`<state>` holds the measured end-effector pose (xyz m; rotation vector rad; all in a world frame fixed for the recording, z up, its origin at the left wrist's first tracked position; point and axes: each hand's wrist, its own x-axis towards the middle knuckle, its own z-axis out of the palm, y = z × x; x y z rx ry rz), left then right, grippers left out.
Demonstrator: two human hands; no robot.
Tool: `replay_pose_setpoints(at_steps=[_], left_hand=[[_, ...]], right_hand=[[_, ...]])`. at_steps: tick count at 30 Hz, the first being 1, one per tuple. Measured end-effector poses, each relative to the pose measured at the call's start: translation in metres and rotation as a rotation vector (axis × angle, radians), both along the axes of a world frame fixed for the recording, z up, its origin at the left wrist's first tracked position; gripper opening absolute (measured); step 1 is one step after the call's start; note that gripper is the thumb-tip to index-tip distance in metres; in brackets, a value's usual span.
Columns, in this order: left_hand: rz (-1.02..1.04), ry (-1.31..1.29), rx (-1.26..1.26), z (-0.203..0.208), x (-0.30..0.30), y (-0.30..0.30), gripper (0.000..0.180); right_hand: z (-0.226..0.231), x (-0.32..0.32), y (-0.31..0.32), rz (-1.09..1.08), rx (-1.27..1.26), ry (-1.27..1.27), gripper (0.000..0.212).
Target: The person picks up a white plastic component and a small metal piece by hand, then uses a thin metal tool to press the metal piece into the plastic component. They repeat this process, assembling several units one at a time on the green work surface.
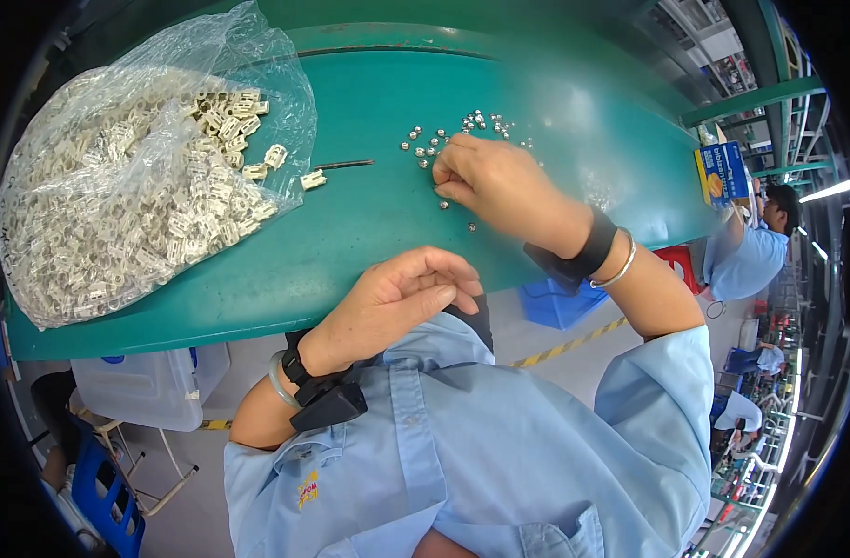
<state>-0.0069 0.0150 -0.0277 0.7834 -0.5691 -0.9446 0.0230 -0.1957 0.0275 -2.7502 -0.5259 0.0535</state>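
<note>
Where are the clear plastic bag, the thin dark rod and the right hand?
Clear plastic bag (257,58), head view: its upper wall.
Thin dark rod (350,165), head view: its shaft.
Right hand (495,177), head view: its back.

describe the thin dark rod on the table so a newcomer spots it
Find the green table and, at its left, the big clear bag of cream parts. Just right of the bag, a thin dark rod lies between a loose cream part and the scattered silver pieces. Unlike those pale or shiny neighbours, it is long, slim and dark.

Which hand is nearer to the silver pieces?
Right. The right hand is among the silver pieces; the left hand is farther off, by the near edge of the table.
</note>
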Motion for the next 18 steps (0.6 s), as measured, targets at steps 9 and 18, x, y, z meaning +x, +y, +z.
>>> replay_pose_setpoints(at_steps=[9, 18], left_hand=[[0.218, -0.211, 0.198, 0.023, 0.001, 0.035, 0.020], [0.833, -0.628, 0.472, 0.060, 0.015, 0.100, 0.016]], right_hand=[[0.002, -0.003, -0.012, 0.167, -0.169, -0.219, 0.011], [0.017, 0.022, 0.015, 0.104, -0.047, -0.123, 0.015]])
